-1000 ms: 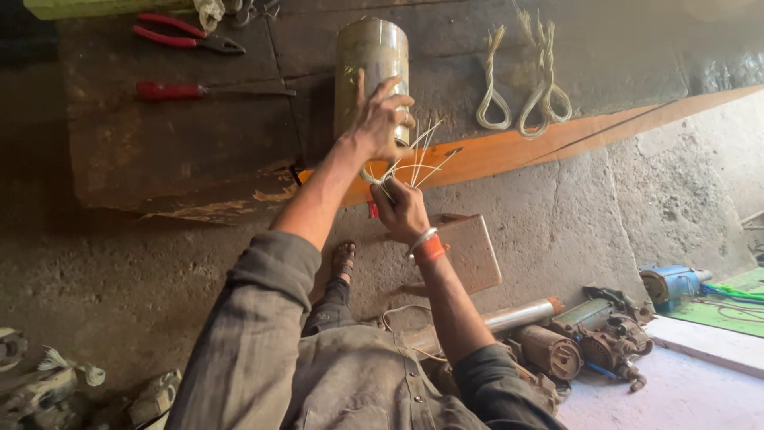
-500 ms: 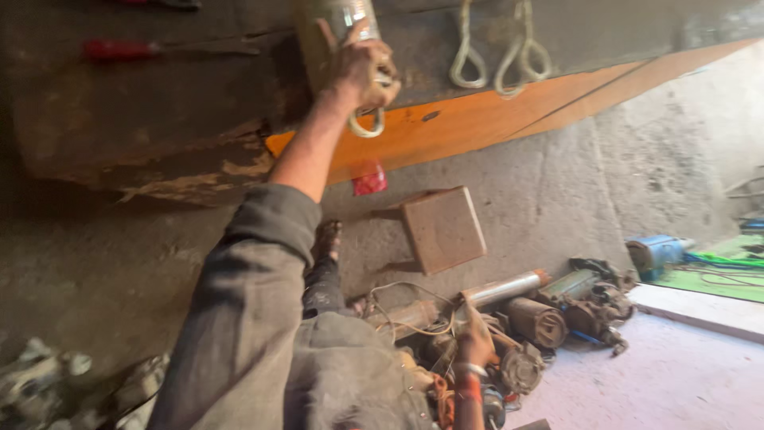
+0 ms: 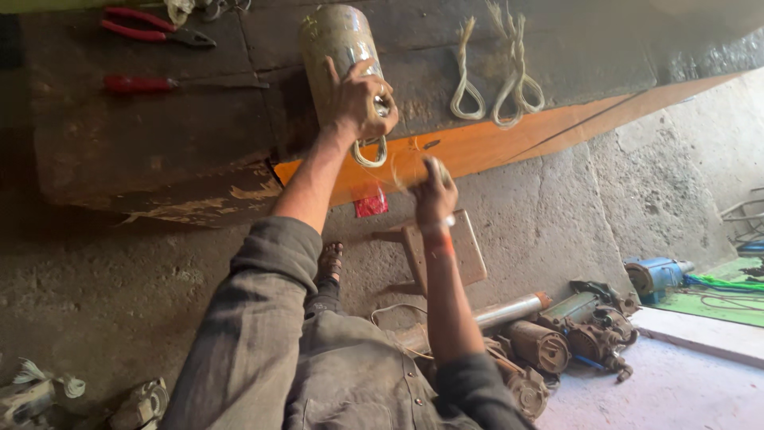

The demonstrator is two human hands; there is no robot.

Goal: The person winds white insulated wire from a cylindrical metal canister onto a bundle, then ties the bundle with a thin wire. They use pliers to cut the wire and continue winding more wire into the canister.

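Metal cylinder [image 3: 338, 56]: dull, scuffed, lying on the dark worktop [image 3: 159, 159] with its near end at the front edge. A stiff loop of pale wire [image 3: 370, 153] hangs from that end over the orange edge strip [image 3: 493, 143].

Left hand [image 3: 358, 99]: clamped on the near end of the cylinder, fingers [image 3: 374, 107] curled closed around the rim and wire.

Right hand [image 3: 434, 187]: raised just below and beside the cylinder's end, motion-blurred. Fingers look closed into a loose fist, perhaps on a small item or wire end; what they hold cannot be told.

Progress, as a judgement: winding or wiring work at the cylinder's end is under way, not finished. One loop hangs free and further thin strands trail loose towards the right hand.

Other items, placed from the cylinder:
- red-handled pliers [image 3: 155, 24], far side, well apart;
- red-handled screwdriver [image 3: 179, 84], same side, nearer;
- two looped cord bundles [image 3: 497, 87], opposite side on the worktop;
- small red scrap [image 3: 371, 205], below on the worktop's front face;
- wooden block [image 3: 446, 255] and heap of old motors [image 3: 557, 338], on the floor below.
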